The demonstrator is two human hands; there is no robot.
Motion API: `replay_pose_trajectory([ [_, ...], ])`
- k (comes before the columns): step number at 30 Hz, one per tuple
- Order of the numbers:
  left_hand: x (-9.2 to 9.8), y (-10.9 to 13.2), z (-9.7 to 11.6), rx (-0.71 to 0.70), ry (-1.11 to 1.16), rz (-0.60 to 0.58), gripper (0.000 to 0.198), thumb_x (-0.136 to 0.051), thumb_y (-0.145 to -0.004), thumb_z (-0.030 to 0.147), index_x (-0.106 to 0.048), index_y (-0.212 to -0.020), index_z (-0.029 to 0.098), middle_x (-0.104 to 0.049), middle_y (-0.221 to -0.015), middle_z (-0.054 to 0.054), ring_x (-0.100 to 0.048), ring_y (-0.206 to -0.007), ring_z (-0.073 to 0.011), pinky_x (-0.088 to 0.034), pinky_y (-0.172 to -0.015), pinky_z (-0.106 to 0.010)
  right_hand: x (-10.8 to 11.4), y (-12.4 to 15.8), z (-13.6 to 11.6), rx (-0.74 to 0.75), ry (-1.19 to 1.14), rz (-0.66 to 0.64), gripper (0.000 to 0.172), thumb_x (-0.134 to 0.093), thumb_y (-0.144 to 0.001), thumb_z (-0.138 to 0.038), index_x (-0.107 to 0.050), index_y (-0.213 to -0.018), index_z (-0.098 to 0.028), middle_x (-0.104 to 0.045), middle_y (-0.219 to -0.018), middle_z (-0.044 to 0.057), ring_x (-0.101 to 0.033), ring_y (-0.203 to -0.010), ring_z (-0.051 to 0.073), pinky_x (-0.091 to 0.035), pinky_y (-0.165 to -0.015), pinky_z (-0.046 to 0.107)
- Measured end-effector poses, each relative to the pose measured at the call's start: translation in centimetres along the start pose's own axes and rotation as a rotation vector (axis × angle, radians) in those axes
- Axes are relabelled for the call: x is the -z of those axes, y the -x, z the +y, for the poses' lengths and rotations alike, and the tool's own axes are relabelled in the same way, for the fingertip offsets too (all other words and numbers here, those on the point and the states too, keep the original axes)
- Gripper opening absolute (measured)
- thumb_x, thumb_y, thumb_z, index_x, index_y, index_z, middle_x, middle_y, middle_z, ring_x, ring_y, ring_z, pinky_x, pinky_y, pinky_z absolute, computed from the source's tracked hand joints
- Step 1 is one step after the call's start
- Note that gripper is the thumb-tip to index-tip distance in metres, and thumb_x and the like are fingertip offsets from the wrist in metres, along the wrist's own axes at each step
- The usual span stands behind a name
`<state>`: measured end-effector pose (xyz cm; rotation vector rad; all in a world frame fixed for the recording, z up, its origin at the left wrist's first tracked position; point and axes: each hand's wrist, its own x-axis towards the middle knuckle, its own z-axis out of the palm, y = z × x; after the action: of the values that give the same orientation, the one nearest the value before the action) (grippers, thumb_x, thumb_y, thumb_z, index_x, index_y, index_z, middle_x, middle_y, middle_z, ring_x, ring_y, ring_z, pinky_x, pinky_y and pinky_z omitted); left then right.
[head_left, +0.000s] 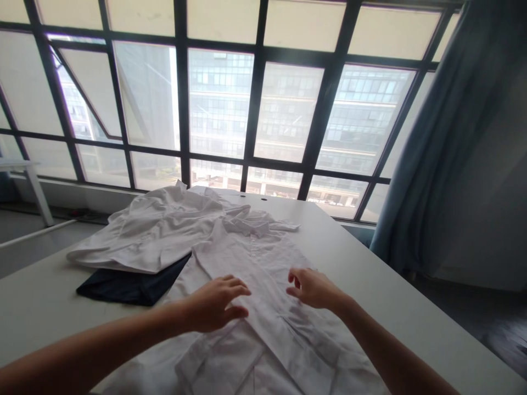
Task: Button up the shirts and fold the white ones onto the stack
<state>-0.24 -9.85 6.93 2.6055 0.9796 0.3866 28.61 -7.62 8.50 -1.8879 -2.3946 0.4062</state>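
A white button-up shirt (263,263) lies spread on the table in front of me, its collar toward the window and its sleeves folded across the body. My left hand (220,303) is over the left side of the shirt, thumb and fingers apart, with nothing in it. Over the shirt's right side is my right hand (313,288), its fingers loosely curled and apart, also holding nothing. Whether either hand touches the cloth is hard to tell. Left of the shirt, a heap of white garments (160,225) partly covers a dark navy cloth (132,285).
The white table (370,296) reaches toward a large black-framed window (218,104). A blue-grey curtain (444,148) hangs at the right. Another white table (35,186) stands at the far left. Bare tabletop shows along the right side.
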Motion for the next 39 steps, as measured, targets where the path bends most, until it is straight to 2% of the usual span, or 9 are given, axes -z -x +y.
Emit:
replay_pose_trajectory([
  [3, -2.4, -0.6, -0.4, -0.209, 0.003, -0.106, 0.064, -0.055, -0.089, 0.058, -0.047, -0.145, 0.027, -0.037, -0.155, -0.012, -0.031, -0.144, -0.0343, -0.016, -0.118, -0.056, -1.9, -2.8, 0.9, 0.094, 0.096, 0.216, 0.045, -0.05, -0.095, -0.041, -0.058, -0.131, -0.016, -0.058, -0.136, 0.017, -0.053, -0.127, 0.028, -0.036, -0.107, 0.041],
  [7, -3.6, -0.7, -1.4, -0.211, 0.002, -0.208, 0.073, -0.05, -0.091, 0.062, -0.033, -0.153, 0.027, -0.025, -0.159, -0.013, -0.018, -0.148, -0.035, -0.004, -0.118, -0.061, -3.6, -7.0, 6.1, -0.054, 0.17, 0.08, 0.063, -0.028, -0.101, -0.051, -0.033, -0.153, -0.015, -0.027, -0.16, 0.014, -0.021, -0.149, 0.025, -0.011, -0.119, 0.049],
  [11, -3.4, -0.8, -1.7, -0.225, 0.029, -0.213, 0.077, -0.051, -0.089, 0.064, -0.031, -0.154, 0.028, -0.022, -0.16, -0.014, -0.016, -0.148, -0.0361, -0.003, -0.117, -0.062, -3.6, -10.0, 9.3, -0.276, 0.224, 0.072, 0.063, -0.018, -0.102, -0.049, -0.027, -0.155, -0.017, -0.02, -0.162, 0.013, -0.017, -0.15, 0.025, -0.008, -0.118, 0.053],
  [19, -3.8, 0.1, -0.4, -0.186, 0.038, -0.215, 0.077, -0.047, -0.091, 0.064, -0.025, -0.156, 0.028, -0.016, -0.161, -0.012, -0.012, -0.148, -0.037, -0.001, -0.117, -0.064, -3.8, -14.8, 7.9, -0.22, 0.136, 0.054, 0.067, -0.015, -0.101, -0.051, -0.02, -0.157, -0.014, -0.013, -0.164, 0.01, -0.013, -0.15, 0.022, -0.01, -0.119, 0.051],
  [23, -3.1, -0.6, -0.6, -0.213, 0.032, -0.25, 0.073, -0.042, -0.092, 0.065, -0.033, -0.154, 0.027, -0.026, -0.159, -0.01, -0.024, -0.146, -0.0341, -0.017, -0.119, -0.056, -3.1, -17.2, 9.5, -0.391, 0.204, 0.08, 0.065, -0.015, -0.101, -0.046, -0.019, -0.157, -0.014, -0.012, -0.164, 0.011, -0.01, -0.151, 0.024, -0.008, -0.119, 0.054],
  [26, -1.5, -3.5, -4.0, -0.044, 0.019, -0.077, 0.058, -0.032, -0.099, 0.056, -0.046, -0.146, 0.025, -0.047, -0.15, -0.007, -0.044, -0.138, -0.0238, -0.033, -0.115, -0.039, -3.2, -18.9, 9.9, -0.257, 0.235, 0.141, 0.063, -0.019, -0.101, -0.046, -0.019, -0.157, -0.017, -0.011, -0.165, 0.008, -0.009, -0.151, 0.021, -0.009, -0.12, 0.049],
  [29, 0.4, -7.1, -10.0, 0.27, -0.209, 0.156, 0.056, -0.033, -0.1, 0.049, -0.051, -0.141, 0.014, -0.044, -0.151, -0.015, -0.036, -0.142, -0.0281, -0.023, -0.119, -0.044, -3.8, -20.0, 9.7, -0.195, 0.154, 0.1, 0.065, -0.019, -0.1, -0.05, -0.019, -0.157, -0.019, -0.009, -0.165, 0.004, -0.009, -0.151, 0.019, -0.01, -0.12, 0.048],
  [34, 0.9, -10.6, -18.1, 0.534, -0.386, 0.057, 0.063, -0.034, -0.099, 0.049, -0.039, -0.149, 0.012, -0.026, -0.159, -0.017, -0.019, -0.149, -0.0325, -0.015, -0.118, -0.054, -3.9, -19.9, 10.9, -0.219, 0.111, 0.078, 0.067, -0.018, -0.1, -0.054, -0.018, -0.157, -0.02, -0.008, -0.165, 0.002, -0.01, -0.151, 0.019, -0.008, -0.12, 0.051],
  [39, -0.8, -12.1, -19.9, 0.426, -0.352, -0.001, 0.074, -0.024, -0.097, 0.063, -0.032, -0.153, 0.015, -0.02, -0.161, -0.015, -0.017, -0.149, -0.0313, -0.012, -0.118, -0.056, -3.4, -19.0, 12.9, -0.276, 0.144, 0.064, 0.067, -0.016, -0.099, -0.054, -0.017, -0.157, -0.021, -0.008, -0.165, 0.002, -0.011, -0.151, 0.02, -0.008, -0.119, 0.053],
])
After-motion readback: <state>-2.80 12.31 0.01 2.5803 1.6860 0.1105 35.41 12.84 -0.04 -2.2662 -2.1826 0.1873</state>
